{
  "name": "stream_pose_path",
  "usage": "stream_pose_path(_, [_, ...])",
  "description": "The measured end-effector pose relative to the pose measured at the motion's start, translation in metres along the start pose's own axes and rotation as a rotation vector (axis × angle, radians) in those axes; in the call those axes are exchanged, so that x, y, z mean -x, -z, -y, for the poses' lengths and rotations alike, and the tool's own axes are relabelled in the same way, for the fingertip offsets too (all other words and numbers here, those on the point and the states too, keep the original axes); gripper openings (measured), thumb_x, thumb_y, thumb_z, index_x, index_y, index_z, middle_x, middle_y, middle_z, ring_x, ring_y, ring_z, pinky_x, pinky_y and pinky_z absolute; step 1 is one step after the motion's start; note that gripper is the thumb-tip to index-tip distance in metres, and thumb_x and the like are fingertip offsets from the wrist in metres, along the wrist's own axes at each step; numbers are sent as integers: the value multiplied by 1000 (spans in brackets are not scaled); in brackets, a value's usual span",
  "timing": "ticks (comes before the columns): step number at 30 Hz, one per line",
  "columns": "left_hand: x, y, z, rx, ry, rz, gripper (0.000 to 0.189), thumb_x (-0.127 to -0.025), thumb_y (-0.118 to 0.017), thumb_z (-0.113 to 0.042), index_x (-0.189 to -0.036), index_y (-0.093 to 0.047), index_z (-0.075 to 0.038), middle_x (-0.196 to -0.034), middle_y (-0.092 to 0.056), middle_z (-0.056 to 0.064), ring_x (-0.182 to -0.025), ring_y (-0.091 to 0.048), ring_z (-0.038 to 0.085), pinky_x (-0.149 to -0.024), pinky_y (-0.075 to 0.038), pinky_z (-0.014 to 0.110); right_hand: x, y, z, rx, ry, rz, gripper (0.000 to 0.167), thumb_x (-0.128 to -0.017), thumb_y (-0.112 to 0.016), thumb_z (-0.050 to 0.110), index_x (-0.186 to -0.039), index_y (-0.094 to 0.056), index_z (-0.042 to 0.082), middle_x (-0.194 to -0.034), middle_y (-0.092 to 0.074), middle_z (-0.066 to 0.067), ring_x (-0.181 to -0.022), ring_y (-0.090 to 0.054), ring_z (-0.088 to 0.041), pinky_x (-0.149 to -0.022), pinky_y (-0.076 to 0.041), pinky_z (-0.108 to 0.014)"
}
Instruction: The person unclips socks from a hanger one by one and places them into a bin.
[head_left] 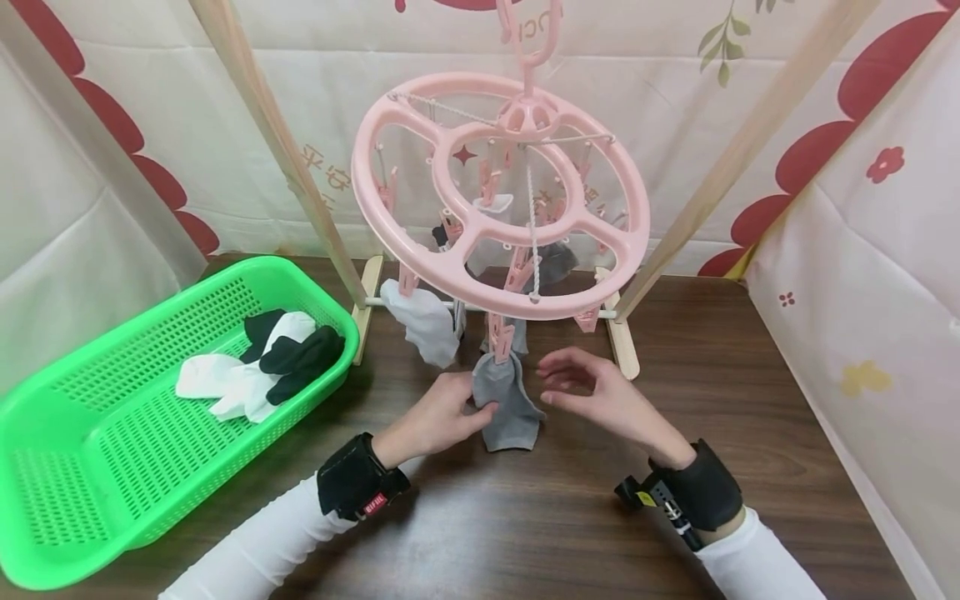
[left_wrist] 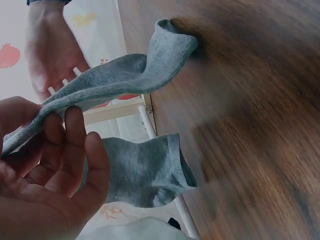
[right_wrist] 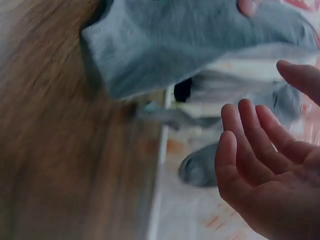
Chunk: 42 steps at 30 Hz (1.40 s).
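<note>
A grey sock [head_left: 512, 408] hangs from a pink clothespin [head_left: 501, 340] at the near side of the round pink drying hanger [head_left: 498, 307]. My left hand [head_left: 442, 417] pinches the sock's left edge between thumb and fingers; the left wrist view shows the sock [left_wrist: 115, 82] running out from that grip. To the right of the sock, my right hand [head_left: 600, 396] is apart from it with relaxed, slightly bent fingers. Nothing lies in the right hand [right_wrist: 270, 170] in the right wrist view. Another grey sock [left_wrist: 145, 170] hangs behind in the left wrist view.
A green basket [head_left: 67, 367] on the left holds white socks [head_left: 225, 383] and black socks [head_left: 303, 358]. A white sock [head_left: 423, 321] and other socks hang from the hanger. Wooden poles [head_left: 281, 142] with feet [head_left: 621, 346] stand on either side on the brown table [head_left: 750, 417].
</note>
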<state>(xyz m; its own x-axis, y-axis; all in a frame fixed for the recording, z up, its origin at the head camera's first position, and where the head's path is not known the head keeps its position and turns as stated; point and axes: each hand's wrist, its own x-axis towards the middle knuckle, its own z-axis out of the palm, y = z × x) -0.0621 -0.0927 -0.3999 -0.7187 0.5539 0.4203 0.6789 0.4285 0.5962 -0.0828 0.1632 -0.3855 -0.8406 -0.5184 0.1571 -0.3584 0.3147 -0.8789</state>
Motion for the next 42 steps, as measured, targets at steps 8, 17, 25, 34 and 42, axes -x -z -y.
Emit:
stream_pose_path(8, [0, -2, -3, 30, -12, 29, 5, -84, -66, 0, -89, -66, 1, -81, -63, 5, -71, -57, 12, -64, -46, 23, -18, -9, 43, 153, 183, 26, 46, -82, -77, 8, -125, -59, 6, -113, -64, -2, -104, -61, -19, -88, -49, -39])
stream_pose_path(17, [1, -6, -6, 34, -13, 46, 4, -87, -64, -3, -87, -63, 0, -77, -56, 1, -67, -53, 15, -61, -42, 21, -34, -10, 73, 181, 224, 12, 41, -82, -77, 9, -119, -61, 3, -114, -65, -5, -107, -60, -20, -91, -46, -39])
stream_pose_path(25, [2, -8, -5, 17, -6, 41, 4, -85, -65, -2, -83, -63, -3, -78, -59, 2, -69, -53, 9, -62, -44, 22, -37, -12, 84, -87, 179, 70, 24, -92, -63, 3, -116, -63, 2, -109, -69, -6, -107, -63, -18, -84, -50, -34])
stream_pose_path(34, [2, -7, -6, 23, -3, 45, 3, -87, -64, -4, -85, -63, -2, -82, -61, 3, -72, -54, 12, -66, -46, 25, -37, -13, 82, -173, 184, 58, 20, -93, -62, 2, -112, -61, -1, -106, -70, -8, -102, -65, -27, -82, -51, -34])
stream_pose_path(42, [3, -9, -4, 20, -27, 43, 4, -85, -65, -1, -84, -62, -4, -79, -59, 1, -71, -53, 11, -65, -46, 25, -37, -13, 82, -200, 241, 7, 21, -90, -64, -2, -111, -62, -5, -102, -70, -11, -93, -67, -26, -77, -52, -34])
